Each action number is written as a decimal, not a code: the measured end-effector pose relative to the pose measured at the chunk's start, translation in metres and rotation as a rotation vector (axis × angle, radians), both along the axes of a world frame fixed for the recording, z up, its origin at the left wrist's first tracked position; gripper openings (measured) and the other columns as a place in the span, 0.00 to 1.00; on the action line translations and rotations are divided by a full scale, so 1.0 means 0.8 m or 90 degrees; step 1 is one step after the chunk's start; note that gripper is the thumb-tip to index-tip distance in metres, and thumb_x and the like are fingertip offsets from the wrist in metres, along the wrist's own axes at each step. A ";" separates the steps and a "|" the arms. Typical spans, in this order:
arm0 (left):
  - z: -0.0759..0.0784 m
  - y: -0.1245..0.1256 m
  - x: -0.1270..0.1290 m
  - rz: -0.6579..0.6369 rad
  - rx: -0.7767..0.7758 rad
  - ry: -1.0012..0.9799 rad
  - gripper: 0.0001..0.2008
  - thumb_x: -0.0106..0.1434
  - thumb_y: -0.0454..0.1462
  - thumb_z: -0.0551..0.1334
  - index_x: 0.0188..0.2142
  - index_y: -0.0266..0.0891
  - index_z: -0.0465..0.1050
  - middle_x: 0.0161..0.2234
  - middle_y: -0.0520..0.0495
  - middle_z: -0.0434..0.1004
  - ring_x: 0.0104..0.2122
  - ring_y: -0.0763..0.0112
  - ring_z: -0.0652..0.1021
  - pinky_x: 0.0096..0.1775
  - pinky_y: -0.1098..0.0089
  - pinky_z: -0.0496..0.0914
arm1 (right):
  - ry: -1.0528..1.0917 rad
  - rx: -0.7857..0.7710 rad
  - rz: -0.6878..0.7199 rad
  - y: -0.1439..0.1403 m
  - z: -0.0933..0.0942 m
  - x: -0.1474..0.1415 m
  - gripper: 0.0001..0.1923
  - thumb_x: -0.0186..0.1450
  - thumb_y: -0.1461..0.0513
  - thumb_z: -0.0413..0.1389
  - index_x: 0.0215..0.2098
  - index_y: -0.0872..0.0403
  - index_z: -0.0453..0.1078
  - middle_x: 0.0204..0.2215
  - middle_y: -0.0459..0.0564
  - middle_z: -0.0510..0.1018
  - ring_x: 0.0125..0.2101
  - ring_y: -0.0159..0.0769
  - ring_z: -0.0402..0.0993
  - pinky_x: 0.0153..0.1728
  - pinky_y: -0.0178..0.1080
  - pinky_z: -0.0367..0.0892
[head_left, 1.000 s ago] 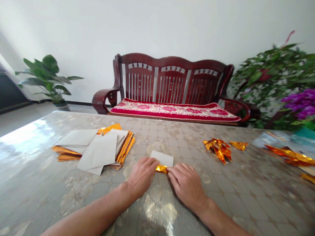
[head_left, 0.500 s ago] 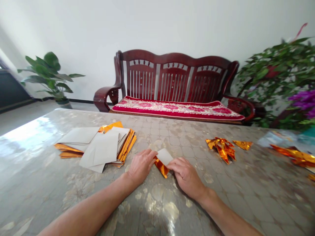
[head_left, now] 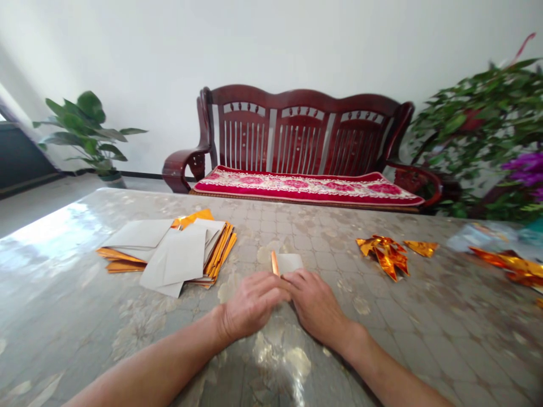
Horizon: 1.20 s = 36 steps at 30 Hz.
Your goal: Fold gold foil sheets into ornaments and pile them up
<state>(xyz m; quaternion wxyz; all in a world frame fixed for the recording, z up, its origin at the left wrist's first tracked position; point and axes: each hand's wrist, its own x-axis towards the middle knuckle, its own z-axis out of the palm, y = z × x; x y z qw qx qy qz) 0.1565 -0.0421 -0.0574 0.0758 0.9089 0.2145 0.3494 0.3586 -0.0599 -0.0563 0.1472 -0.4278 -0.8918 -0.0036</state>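
A sheet of gold foil paper lies on the table between my hands, its pale back facing up and a narrow folded gold strip along its left side. My left hand presses on the near end of the fold, fingers closed over it. Touching it from the right, my right hand pinches the near part of the same paper. The fingers cover the sheet's lower portion. To the left sits a stack of foil sheets, mostly pale side up with gold edges. Folded gold foil pieces lie off to the right.
The patterned table has a glossy cover. At its right side are a clear plastic bag and more gold foil. Beyond the far edge stands a wooden bench with a red cushion, between a potted plant and leafy greenery.
The sheet has turned so its folded gold strip points away from me. My left hand has moved right and nearer, coming against my right hand over the strip.
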 end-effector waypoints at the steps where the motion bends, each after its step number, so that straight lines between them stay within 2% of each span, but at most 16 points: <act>1: 0.001 -0.006 0.002 -0.048 0.024 0.017 0.14 0.70 0.30 0.47 0.39 0.40 0.71 0.40 0.46 0.79 0.41 0.70 0.76 0.46 0.68 0.69 | -0.013 0.002 -0.017 0.000 0.000 -0.002 0.13 0.67 0.68 0.54 0.48 0.52 0.71 0.46 0.50 0.75 0.47 0.40 0.65 0.48 0.42 0.62; 3: -0.001 -0.014 0.007 -0.106 0.053 0.066 0.14 0.70 0.30 0.46 0.36 0.40 0.69 0.38 0.46 0.78 0.38 0.71 0.75 0.43 0.69 0.69 | -0.036 0.004 -0.051 0.000 0.001 -0.004 0.10 0.67 0.67 0.55 0.45 0.53 0.71 0.44 0.51 0.75 0.45 0.42 0.66 0.45 0.42 0.62; 5: -0.006 -0.016 0.011 -0.099 0.072 0.093 0.14 0.71 0.30 0.46 0.33 0.39 0.68 0.35 0.48 0.77 0.35 0.71 0.74 0.39 0.69 0.68 | -0.044 0.000 -0.072 0.000 0.001 -0.005 0.07 0.67 0.67 0.55 0.43 0.53 0.71 0.42 0.52 0.75 0.45 0.42 0.65 0.44 0.42 0.62; 8: -0.014 -0.012 0.015 -0.016 0.062 0.156 0.14 0.72 0.31 0.47 0.32 0.39 0.66 0.33 0.49 0.74 0.33 0.69 0.72 0.37 0.68 0.67 | -0.019 -0.012 -0.075 0.001 0.000 -0.003 0.07 0.67 0.68 0.54 0.41 0.52 0.71 0.44 0.52 0.74 0.46 0.41 0.65 0.45 0.41 0.62; 12: -0.011 -0.012 0.020 0.038 0.063 0.248 0.08 0.72 0.33 0.52 0.35 0.38 0.67 0.38 0.48 0.74 0.38 0.67 0.73 0.41 0.66 0.67 | 0.040 -0.002 -0.035 0.008 -0.006 0.004 0.12 0.68 0.68 0.53 0.48 0.52 0.71 0.52 0.52 0.73 0.52 0.42 0.63 0.50 0.43 0.62; 16: -0.006 -0.018 0.026 0.124 0.073 0.311 0.02 0.70 0.33 0.57 0.39 0.38 0.67 0.40 0.47 0.74 0.40 0.62 0.73 0.41 0.62 0.66 | 0.066 -0.003 -0.015 0.013 -0.006 0.009 0.15 0.68 0.68 0.52 0.52 0.52 0.70 0.50 0.51 0.75 0.52 0.41 0.63 0.51 0.44 0.61; 19: -0.008 -0.017 0.030 0.175 0.059 0.343 0.02 0.68 0.31 0.58 0.38 0.38 0.66 0.38 0.47 0.73 0.37 0.62 0.72 0.39 0.61 0.66 | 0.065 -0.006 -0.038 0.011 -0.002 0.008 0.14 0.68 0.68 0.53 0.51 0.51 0.71 0.49 0.50 0.77 0.50 0.41 0.64 0.51 0.44 0.61; 24: -0.011 -0.012 0.031 0.165 0.055 0.358 0.03 0.68 0.31 0.58 0.42 0.37 0.67 0.40 0.46 0.74 0.39 0.61 0.73 0.42 0.61 0.65 | 0.044 0.004 -0.098 0.008 -0.001 0.002 0.10 0.68 0.67 0.54 0.45 0.51 0.73 0.43 0.50 0.78 0.46 0.41 0.66 0.47 0.43 0.63; 28: -0.006 -0.010 0.030 0.147 0.074 0.373 0.03 0.69 0.32 0.59 0.42 0.36 0.68 0.40 0.46 0.75 0.40 0.62 0.73 0.42 0.61 0.65 | 0.050 0.028 -0.066 0.013 -0.005 0.007 0.13 0.67 0.69 0.53 0.47 0.52 0.72 0.50 0.50 0.76 0.54 0.41 0.62 0.54 0.44 0.59; 31: -0.003 -0.007 0.029 0.137 0.106 0.371 0.01 0.68 0.32 0.60 0.39 0.36 0.69 0.38 0.47 0.75 0.41 0.62 0.72 0.42 0.61 0.64 | 0.044 0.028 -0.035 0.017 -0.003 0.013 0.15 0.67 0.71 0.51 0.48 0.52 0.71 0.50 0.49 0.76 0.57 0.41 0.60 0.58 0.45 0.56; 36: -0.006 -0.002 0.023 0.127 0.120 0.359 0.02 0.68 0.32 0.61 0.36 0.37 0.68 0.36 0.48 0.75 0.40 0.62 0.72 0.42 0.61 0.63 | 0.030 0.001 -0.049 0.015 0.003 0.014 0.11 0.68 0.70 0.51 0.44 0.53 0.72 0.43 0.51 0.78 0.49 0.40 0.66 0.53 0.44 0.60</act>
